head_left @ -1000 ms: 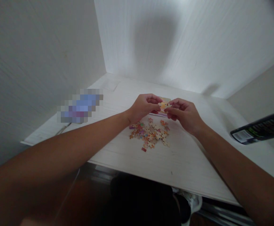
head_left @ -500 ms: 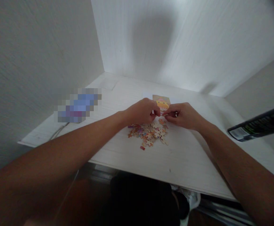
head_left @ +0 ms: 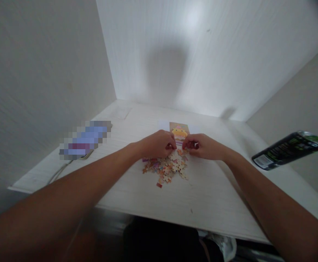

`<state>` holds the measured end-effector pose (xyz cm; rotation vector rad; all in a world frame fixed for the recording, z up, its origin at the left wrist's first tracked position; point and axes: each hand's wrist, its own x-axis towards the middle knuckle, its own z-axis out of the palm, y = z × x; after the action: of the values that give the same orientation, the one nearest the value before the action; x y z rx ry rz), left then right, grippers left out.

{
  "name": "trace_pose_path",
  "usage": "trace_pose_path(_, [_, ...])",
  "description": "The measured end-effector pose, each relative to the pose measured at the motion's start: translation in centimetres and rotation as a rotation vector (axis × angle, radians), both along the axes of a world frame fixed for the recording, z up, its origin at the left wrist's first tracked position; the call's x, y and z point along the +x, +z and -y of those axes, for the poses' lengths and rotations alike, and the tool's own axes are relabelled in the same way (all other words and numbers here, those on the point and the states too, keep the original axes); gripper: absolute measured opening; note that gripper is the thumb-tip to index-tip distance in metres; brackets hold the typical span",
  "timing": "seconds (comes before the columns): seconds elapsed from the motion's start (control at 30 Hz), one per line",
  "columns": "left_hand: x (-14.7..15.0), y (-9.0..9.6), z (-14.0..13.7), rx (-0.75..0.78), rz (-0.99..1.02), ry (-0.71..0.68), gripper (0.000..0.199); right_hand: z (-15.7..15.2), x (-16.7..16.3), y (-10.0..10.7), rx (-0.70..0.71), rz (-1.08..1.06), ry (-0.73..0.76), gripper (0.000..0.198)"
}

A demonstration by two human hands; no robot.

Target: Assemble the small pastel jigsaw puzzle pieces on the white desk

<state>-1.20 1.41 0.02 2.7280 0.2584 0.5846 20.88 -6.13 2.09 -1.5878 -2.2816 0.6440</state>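
1. The heap of jigsaw pieces [head_left: 172,168] lay loose near the middle of the white tabletop [head_left: 210,193], many of them pale side up, others orange, purple or blue
2. A small red piece [head_left: 159,185] sat at the near edge of the heap, closest to the front of the table
3. The left hand [head_left: 160,143] was over the far left part of the heap, its fingers curled in and the gap to the thumb narrow; whether a piece was between them could not be told
4. The right hand [head_left: 204,146] was at the heap's far right edge, thumb and forefinger drawn close together beside some orange pieces; whether they gripped one could not be told
5. The two hands faced each other with a small gap between their fingertips
6. Just beyond them lay a picture card [head_left: 180,131] with a yellow figure on a tan ground, and a pale sheet [head_left: 163,125] showed beside it
7. Well to the left, a phone-like device [head_left: 86,138], blurred into blocks, rested near the left panel [head_left: 52,72], with a cable [head_left: 57,173] running from its near end
8. Well to the right stood a black can [head_left: 287,153] with green print and a white barcode label, its top slanting toward the right edge of the view
9. A blurry shadow [head_left: 167,69] fell across the white back panel [head_left: 137,32]
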Motion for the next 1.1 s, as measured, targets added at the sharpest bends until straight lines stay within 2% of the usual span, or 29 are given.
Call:
trace_pose_path(0.17, [-0.4, 0.3, -0.4, -0.151, -0.016, 0.048, 0.028, 0.3, -0.7, 0.1, -0.038, -0.070, 0.007, 0.030])
trace_pose_path(0.3, [-0.8, 0.9, -0.6, -0.313, -0.031, 0.031, 0.030, 0.4, -1.0, 0.0, -0.032, -0.044, 0.013, 0.026])
trace_pose_path(0.47, [-1.3, 1.4, -1.1, -0.466, -0.058, -0.032, 0.042, 0.4, -1.1, 0.2, -0.033, -0.051, 0.011, 0.021])
trace_pose_path(0.6, [-1.5, 1.4, -1.8, -0.517, -0.063, -0.049, 0.043, 0.3, -1.1, 0.0, -0.039, -0.096, 0.052, 0.016])
trace_pose_path(0.77, [-1.6, 1.2, -2.2, -0.562, -0.063, -0.077, 0.044, -0.1, -1.0, -0.6, -0.019, -0.177, -0.023, 0.018])
trace_pose_path(0.93, [-1.6, 1.2, -2.2, -0.620, -0.065, -0.058, 0.040, 0.3, -1.3, -0.1, -0.086, -0.175, 0.017, 0.026])
trace_pose_path(1.03, [-1.7, 1.4, -2.2, -0.662, -0.063, -0.059, 0.038, 0.4, -1.4, 0.2, -0.104, -0.180, 0.027, 0.023])
trace_pose_path(1.1, [-1.9, 1.8, -2.3, -0.637, -0.056, -0.039, 0.034, 0.3, -1.3, 0.1, -0.097, -0.205, 0.028, 0.022])
